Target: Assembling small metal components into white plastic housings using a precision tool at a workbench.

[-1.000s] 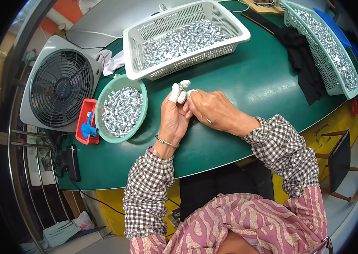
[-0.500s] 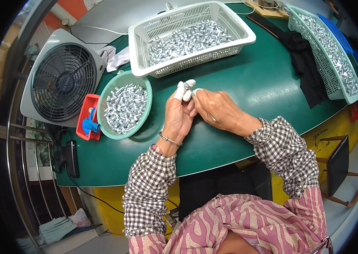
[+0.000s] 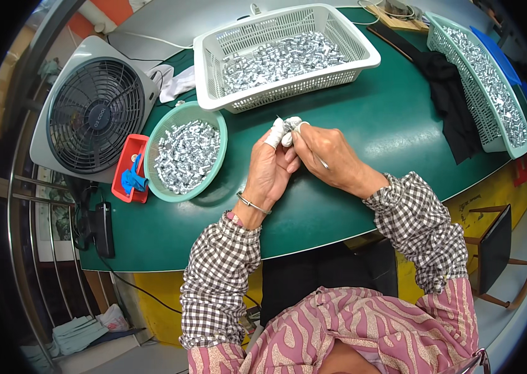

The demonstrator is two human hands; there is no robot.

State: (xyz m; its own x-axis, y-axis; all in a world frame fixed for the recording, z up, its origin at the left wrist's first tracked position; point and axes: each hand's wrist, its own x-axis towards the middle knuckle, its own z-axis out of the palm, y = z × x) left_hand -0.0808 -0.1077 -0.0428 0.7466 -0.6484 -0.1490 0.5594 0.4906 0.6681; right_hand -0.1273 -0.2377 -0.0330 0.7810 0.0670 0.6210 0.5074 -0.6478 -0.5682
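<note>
Over the middle of the green table, my left hand (image 3: pixel 266 169) pinches a small silvery metal part (image 3: pixel 287 127) between white-wrapped fingertips. My right hand (image 3: pixel 336 157) meets it there, its fingers closed round a thin metal tool (image 3: pixel 324 163) whose back end sticks out below the knuckles. Fingers mostly hide the tool's working end, so its exact kind is unclear. Just left of my hands, a round pale-green basin (image 3: pixel 223 149) holds many similar metal parts. Beyond them, a white slotted basket (image 3: pixel 288 92) carries a wide layer of the same parts.
A grey fan (image 3: pixel 95 115) stands at the left, beside a red tray (image 3: pixel 125 163) with a blue item inside. Far right, another slotted basket (image 3: pixel 486 121) of metal parts sits near a black cloth (image 3: pixel 441 81). A chair (image 3: pixel 495 252) stands right of the table.
Both hands have shifted slightly right, still together. The right hand has turned a little, and more of the tool's back end shows. The whole view has moved slightly.
</note>
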